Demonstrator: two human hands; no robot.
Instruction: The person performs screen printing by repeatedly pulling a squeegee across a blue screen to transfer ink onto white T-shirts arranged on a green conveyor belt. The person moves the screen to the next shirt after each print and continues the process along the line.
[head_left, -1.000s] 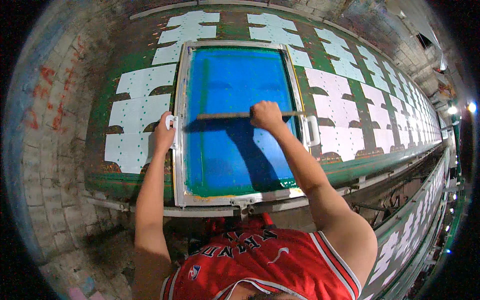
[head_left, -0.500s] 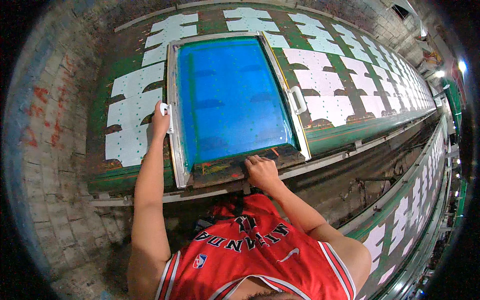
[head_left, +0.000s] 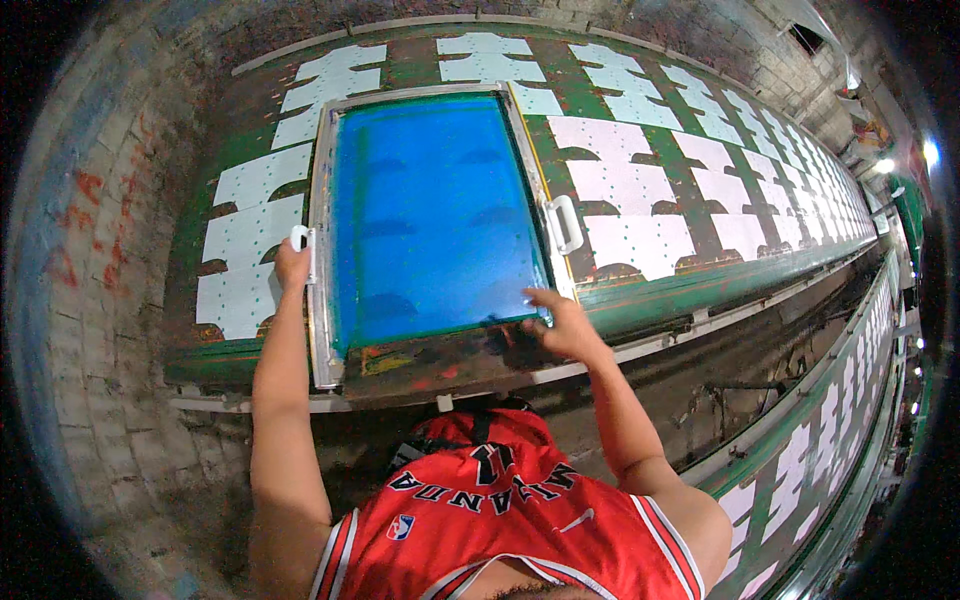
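Note:
A screen-printing frame [head_left: 317,330] with a blue mesh [head_left: 440,220] lies on the long green table in front of me. Dark patches of the table show through the mesh. On the frame's left side, my left hand [head_left: 292,266] is closed around a white handle [head_left: 310,258]. My right hand [head_left: 565,328] is over the frame's near right corner, fingers apart, with nothing visible in it. Above that hand, a second white handle [head_left: 568,224] on the right side is not held. A dark, paint-stained strip [head_left: 440,362] runs along the frame's near end.
White cut fabric pieces [head_left: 250,245] with green dots lie left of the frame. Pale pink pieces [head_left: 630,195] continue in rows to the right. A metal rail [head_left: 690,330] edges the table [head_left: 640,300]. Behind me at right stands another table with white pieces [head_left: 790,470].
My right hand has lifted from the dark near strip, moved right and opened its fingers. My left hand stays on its handle. The whole view has shifted slightly.

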